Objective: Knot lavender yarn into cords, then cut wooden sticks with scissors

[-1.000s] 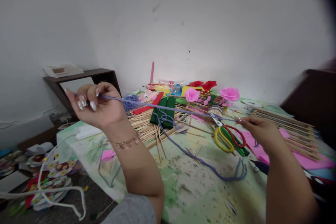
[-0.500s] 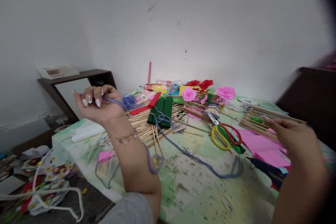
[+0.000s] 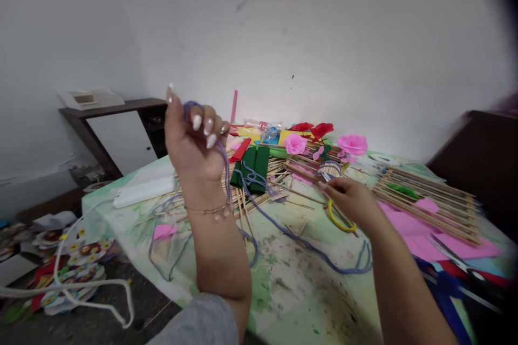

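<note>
Raised at left centre, my left hand (image 3: 196, 143) has its fingers curled round blue-purple yarn (image 3: 225, 159), with the thumb pointing up. The yarn hangs past the wrist, and a long strand runs over the table. My right hand (image 3: 348, 199) is over the scissors (image 3: 342, 220) with a yellow handle loop; thumb and fingers are pinched near the blades, and most of the scissors is hidden behind the hand. Just beyond sits a small ring of sticks (image 3: 329, 167) wound with yarn. Folded green material (image 3: 253, 170) lies between the hands, with yarn on top.
Pink (image 3: 353, 144) and red paper flowers (image 3: 322, 130) stand at the back. A stick frame (image 3: 429, 202) lies on pink paper at right, near a glue gun and black-handled scissors. A white box (image 3: 144, 192) sits at left; wooden sticks spread behind my left hand.
My left hand has moved right and up, turning upright with the yarn. My right hand has left the stick frame and moved left to the scissors.
</note>
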`<action>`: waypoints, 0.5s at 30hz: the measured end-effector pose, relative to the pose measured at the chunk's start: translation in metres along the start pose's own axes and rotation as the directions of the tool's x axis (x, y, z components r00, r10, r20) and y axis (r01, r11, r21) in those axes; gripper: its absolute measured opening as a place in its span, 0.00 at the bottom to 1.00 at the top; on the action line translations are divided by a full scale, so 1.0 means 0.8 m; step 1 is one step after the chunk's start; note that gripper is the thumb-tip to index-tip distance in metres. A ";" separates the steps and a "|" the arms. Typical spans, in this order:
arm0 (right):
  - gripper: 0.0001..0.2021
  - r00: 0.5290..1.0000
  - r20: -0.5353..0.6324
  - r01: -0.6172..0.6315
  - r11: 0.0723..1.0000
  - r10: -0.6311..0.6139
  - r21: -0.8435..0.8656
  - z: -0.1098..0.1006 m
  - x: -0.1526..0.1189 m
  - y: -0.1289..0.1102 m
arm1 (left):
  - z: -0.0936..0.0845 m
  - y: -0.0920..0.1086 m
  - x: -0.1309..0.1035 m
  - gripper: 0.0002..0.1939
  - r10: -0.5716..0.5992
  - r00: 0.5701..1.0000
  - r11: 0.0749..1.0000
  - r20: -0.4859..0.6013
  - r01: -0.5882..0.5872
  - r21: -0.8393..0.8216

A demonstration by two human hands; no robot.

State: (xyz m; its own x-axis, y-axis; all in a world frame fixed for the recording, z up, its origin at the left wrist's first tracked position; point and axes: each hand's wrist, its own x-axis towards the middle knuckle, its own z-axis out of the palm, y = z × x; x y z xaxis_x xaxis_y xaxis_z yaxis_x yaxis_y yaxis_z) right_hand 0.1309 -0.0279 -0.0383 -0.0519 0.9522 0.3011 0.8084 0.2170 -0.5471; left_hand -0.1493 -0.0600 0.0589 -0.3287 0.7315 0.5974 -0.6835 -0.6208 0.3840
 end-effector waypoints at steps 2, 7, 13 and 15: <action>0.13 0.994 0.077 0.079 0.997 -0.078 -0.008 0.031 0.004 -0.011 | 0.006 0.002 -0.006 0.28 0.037 0.999 0.995 0.031 -0.039 0.087; 0.24 0.990 0.109 0.104 0.991 -0.094 -0.089 0.113 0.035 -0.022 | 0.000 0.018 -0.019 0.15 0.058 0.981 0.967 0.186 -0.102 0.235; 0.13 0.974 0.226 0.042 0.991 -0.013 -0.123 0.160 0.084 -0.014 | -0.027 0.029 -0.018 0.07 0.033 0.982 0.929 0.184 -0.098 0.358; 0.10 0.964 0.266 0.035 0.992 -0.001 -0.122 0.157 0.095 -0.007 | -0.036 0.029 -0.012 0.06 0.023 0.989 0.916 0.145 -0.079 0.394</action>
State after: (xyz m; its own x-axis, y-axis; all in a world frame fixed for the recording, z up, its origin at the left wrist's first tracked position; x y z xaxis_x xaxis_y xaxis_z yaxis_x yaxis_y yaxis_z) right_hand 0.0490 0.0703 -0.1102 -0.2066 0.9749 0.0834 0.8717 0.2221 -0.4368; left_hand -0.1808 -0.0734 0.0416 -0.2462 0.6684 0.7019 -0.3435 -0.7373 0.5817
